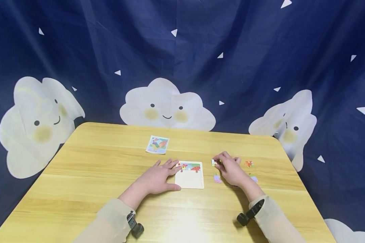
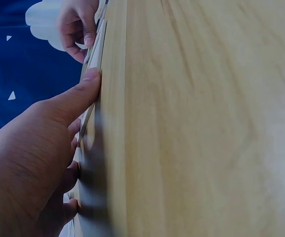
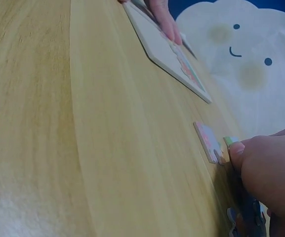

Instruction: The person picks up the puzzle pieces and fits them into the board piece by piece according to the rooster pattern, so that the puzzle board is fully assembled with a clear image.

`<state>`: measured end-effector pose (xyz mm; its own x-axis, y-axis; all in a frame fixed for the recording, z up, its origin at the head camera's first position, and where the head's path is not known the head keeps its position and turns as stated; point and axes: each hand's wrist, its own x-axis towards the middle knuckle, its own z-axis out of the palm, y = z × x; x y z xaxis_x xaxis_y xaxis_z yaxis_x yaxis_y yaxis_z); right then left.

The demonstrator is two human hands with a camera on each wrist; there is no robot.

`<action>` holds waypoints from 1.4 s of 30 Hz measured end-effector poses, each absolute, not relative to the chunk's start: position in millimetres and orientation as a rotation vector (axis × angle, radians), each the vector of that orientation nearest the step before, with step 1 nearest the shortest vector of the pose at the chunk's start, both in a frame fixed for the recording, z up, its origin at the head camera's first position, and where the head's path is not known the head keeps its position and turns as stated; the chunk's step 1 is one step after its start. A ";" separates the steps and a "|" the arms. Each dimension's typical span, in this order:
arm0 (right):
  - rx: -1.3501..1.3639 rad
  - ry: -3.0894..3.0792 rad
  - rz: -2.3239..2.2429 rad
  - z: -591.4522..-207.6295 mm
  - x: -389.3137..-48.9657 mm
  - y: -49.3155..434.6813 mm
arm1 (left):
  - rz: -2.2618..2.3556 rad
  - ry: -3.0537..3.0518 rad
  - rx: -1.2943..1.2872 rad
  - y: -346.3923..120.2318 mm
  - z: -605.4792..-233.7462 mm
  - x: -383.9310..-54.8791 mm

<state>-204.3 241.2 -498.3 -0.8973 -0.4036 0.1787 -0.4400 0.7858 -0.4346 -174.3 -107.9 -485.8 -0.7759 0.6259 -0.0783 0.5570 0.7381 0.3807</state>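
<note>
A square white puzzle board [image 1: 189, 180] lies at the middle of the table, its top strip filled with colourful pieces. My left hand [image 1: 159, 177] rests at its left side, fingers spread, with fingertips over the upper left corner and the thumb at the lower left edge. To the right of the board, my right hand [image 1: 231, 169] pinches a small puzzle piece [image 1: 214, 162] with green on it between thumb and fingers. Close below that hand lies a pink and lilac puzzle piece [image 3: 208, 142]. The right hand partly hides the piece it holds.
A printed picture card [image 1: 157, 145] of a rooster lies behind the board, to the left. Right of my right hand are an orange-red puzzle piece [image 1: 248, 164] and a lilac one [image 1: 253, 178]. A dark blue cloth [image 1: 194, 40] with clouds hangs behind the wooden table [image 1: 79, 175].
</note>
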 end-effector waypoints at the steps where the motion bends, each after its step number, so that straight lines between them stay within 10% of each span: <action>1: 0.684 -2.894 0.735 -498.5 -204.1 241.2 | 0.503 2.738 0.942 -107.8 -486.0 -174.4; 42: 0.827 -2.817 0.672 -497.3 -202.3 237.8 | 0.488 2.743 0.938 -107.8 -489.4 -175.7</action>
<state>-202.3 237.8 -497.3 -0.8413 -0.4827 0.2433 -0.5405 0.7505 -0.3803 -175.7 -107.8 -489.4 -0.7780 0.6229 -0.0819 0.5564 0.7437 0.3707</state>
